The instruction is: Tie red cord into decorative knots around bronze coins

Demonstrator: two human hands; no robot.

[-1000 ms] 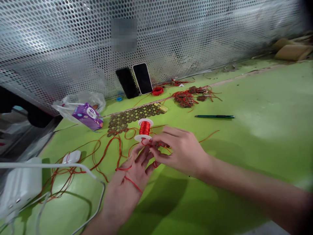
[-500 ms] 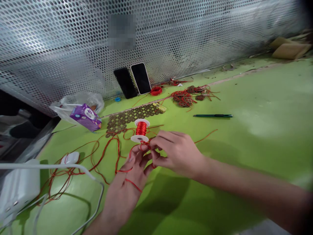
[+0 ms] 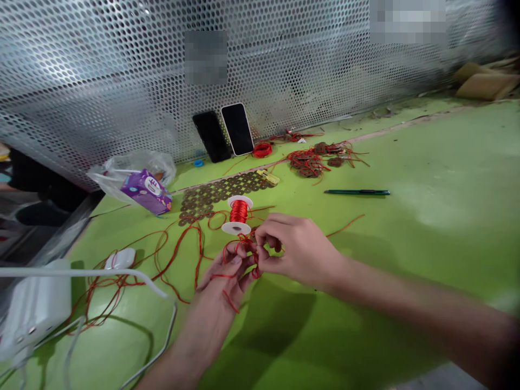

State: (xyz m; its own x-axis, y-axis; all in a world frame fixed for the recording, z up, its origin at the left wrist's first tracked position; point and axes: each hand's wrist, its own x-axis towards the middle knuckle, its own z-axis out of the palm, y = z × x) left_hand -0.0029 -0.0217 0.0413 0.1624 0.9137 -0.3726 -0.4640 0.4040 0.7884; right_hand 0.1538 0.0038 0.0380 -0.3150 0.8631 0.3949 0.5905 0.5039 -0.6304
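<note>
Red cord (image 3: 229, 301) runs across the back of my left hand (image 3: 227, 281), whose thumb and fingers are closed on a knotted bunch of the same cord. My right hand (image 3: 298, 249) meets it from the right, thumb and forefinger pinched on the cord. Just beyond the fingertips stands a white spool (image 3: 236, 228) wound with red cord. Rows of round coins (image 3: 199, 199) with holes lie flat behind the spool. A yellow cutter (image 3: 268, 176) rests at their right end. The exact knot between my fingers is partly hidden.
Loose red cords trail left past a white earbud case (image 3: 121, 259) and a white power bank (image 3: 38, 309) with cables. A purple box (image 3: 147, 190), two phones (image 3: 238, 130), tied coin bundles (image 3: 306, 163) and a green pen (image 3: 357, 192) lie farther back. A perforated metal panel (image 3: 284, 70) borders the table.
My right hand's fingers have shifted slightly, still pinching beside the left. My left fingers have curled in more, and the cord across the hand's back has moved. The whole view has shifted a little.
</note>
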